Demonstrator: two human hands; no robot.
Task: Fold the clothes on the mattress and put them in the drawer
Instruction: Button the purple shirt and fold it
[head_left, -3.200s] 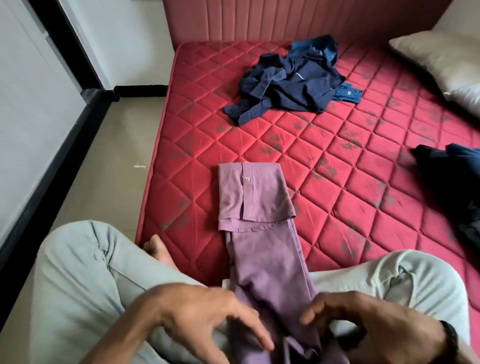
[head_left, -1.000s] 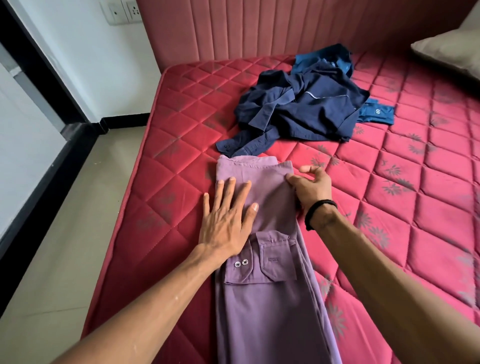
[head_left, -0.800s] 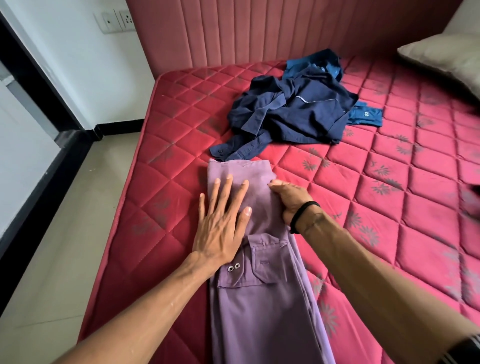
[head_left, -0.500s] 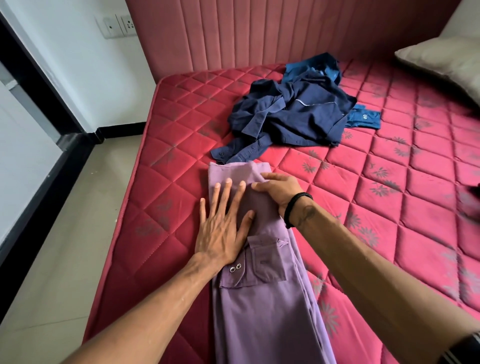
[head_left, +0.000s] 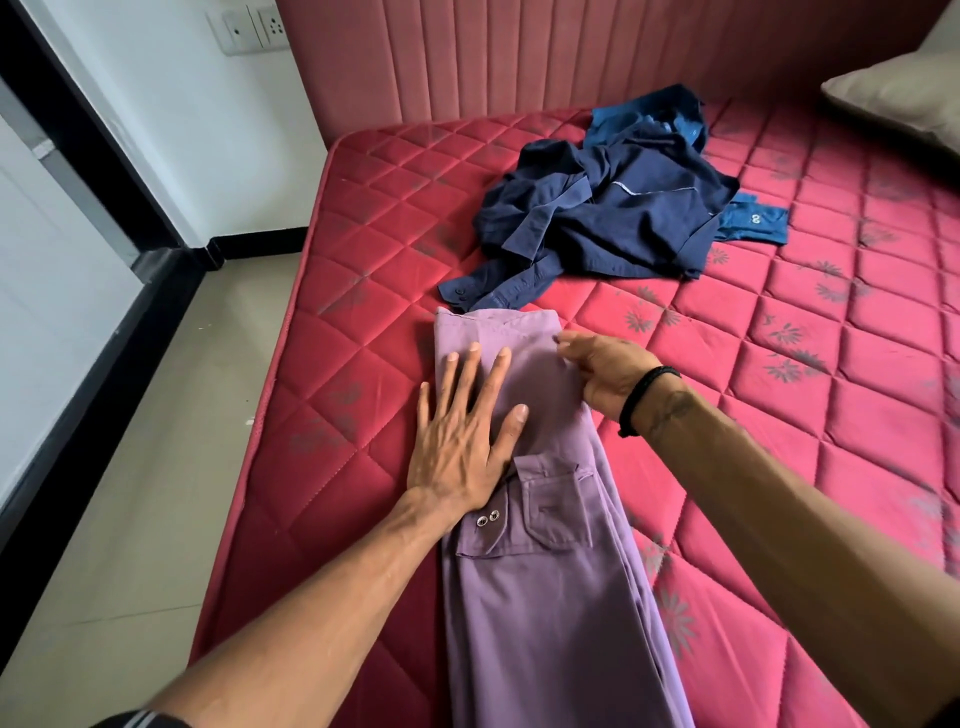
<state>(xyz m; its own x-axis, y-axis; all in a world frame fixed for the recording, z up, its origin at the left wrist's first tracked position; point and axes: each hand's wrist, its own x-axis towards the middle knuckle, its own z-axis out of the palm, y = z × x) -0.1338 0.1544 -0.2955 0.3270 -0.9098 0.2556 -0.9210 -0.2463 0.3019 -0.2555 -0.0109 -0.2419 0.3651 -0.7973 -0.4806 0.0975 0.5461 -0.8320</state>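
Observation:
A purple shirt (head_left: 545, 587) lies folded into a long narrow strip on the red quilted mattress (head_left: 363, 312), its cuff with two snaps turned up across the middle. My left hand (head_left: 465, 431) lies flat with spread fingers on the strip's upper part, pressing it down. My right hand (head_left: 602, 369), a black band on its wrist, rests at the strip's right edge near the top, fingertips curled onto the fabric. A crumpled heap of navy and blue clothes (head_left: 608, 213) lies farther back on the mattress. No drawer is in view.
A padded pink headboard (head_left: 519, 57) stands behind the mattress. A beige pillow (head_left: 904, 93) lies at the far right. To the left are tiled floor (head_left: 130, 493), a black-framed door (head_left: 93, 156) and a wall socket (head_left: 249, 28).
I have leaned forward from the strip's near end to its far end. My left hand keeps pressing flat. My right hand has slid from the top middle out to the right edge.

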